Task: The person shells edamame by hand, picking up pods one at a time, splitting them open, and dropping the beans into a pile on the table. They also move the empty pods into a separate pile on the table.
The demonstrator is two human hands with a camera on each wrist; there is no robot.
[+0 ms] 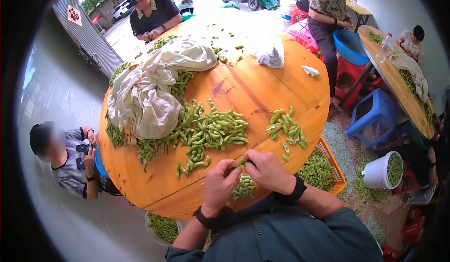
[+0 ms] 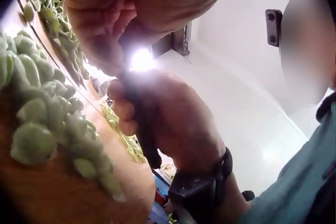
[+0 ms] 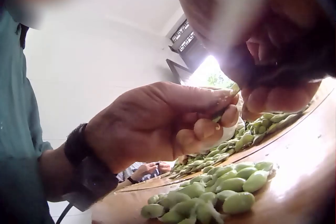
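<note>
Hands [image 1: 221, 182] [image 1: 271, 170] pinch pod [image 1: 241, 162] | orange basket [image 1: 336, 165]: pods [image 1: 316, 170] | white bucket [image 1: 373, 173]: green pods [image 1: 394, 169]

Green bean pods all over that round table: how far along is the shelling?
Partly done. A small pile of shelled beans lies right in front of the person. In hand is one green pod, pinched between the left hand and right hand. Plenty seems left: a large heap of pods spreads across the table and around the pale cloth.
</note>
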